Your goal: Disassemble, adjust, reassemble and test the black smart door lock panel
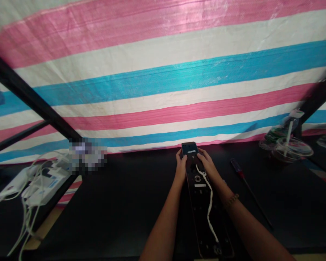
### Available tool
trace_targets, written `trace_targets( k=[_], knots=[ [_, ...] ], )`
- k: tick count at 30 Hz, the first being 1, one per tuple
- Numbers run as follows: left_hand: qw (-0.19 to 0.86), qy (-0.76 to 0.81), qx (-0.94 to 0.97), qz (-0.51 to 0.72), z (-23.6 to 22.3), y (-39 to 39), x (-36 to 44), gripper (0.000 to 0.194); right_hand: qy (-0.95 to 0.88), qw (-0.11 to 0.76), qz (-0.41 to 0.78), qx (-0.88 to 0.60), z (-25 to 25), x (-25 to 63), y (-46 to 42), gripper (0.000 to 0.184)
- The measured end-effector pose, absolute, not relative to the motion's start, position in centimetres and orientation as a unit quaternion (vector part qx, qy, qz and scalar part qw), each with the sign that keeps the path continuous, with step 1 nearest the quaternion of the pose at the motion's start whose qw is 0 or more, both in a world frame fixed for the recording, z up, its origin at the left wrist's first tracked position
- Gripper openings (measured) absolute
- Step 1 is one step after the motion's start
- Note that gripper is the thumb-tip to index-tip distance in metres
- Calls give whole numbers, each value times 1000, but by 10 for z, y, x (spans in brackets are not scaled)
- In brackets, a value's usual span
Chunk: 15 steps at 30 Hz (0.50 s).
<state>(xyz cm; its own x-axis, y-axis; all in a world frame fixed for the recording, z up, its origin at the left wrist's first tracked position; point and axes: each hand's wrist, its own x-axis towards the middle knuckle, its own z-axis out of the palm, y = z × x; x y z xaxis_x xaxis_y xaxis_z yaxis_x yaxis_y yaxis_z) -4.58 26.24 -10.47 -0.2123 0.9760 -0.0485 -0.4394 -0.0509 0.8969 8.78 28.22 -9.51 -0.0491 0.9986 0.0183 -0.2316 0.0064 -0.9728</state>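
Note:
A long black panel (203, 203), which looks like the body of a door lock, lies lengthwise in front of me. Its far end is a dark bluish rectangle (189, 148) with rounded corners and a small white label; whether this is a separate piece, I cannot tell. My left hand (180, 166) grips the left edge near that end, thumb on top. From the right side my right hand (206, 163) grips the same end, its thumb also on top. A white cable (210, 203) runs down the panel's face, past a round fitting (197, 178) and a white label.
On the black table (119, 210), a screwdriver (248, 188) lies right of my right arm. A plastic cup with a straw (286, 150) and a plastic bottle (281, 132) stand at the back right. White power strips (45, 185) and tangled cables are at left. Striped sheeting (163, 83) hangs behind.

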Motion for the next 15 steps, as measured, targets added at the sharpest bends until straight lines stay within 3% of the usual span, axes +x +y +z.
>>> trace_targets(
  k=[6, 10, 15],
  knots=[
    [563, 398, 309, 656, -108, 265, -47, 72, -457, 546, 555, -430, -96, 87, 285, 46],
    [547, 402, 313, 664, -109, 267, -47, 59, -457, 548, 556, -427, -95, 87, 286, 46],
    [554, 408, 289, 665, -107, 267, -46, 58, -452, 547, 557, -432, -96, 86, 287, 46]
  ],
)
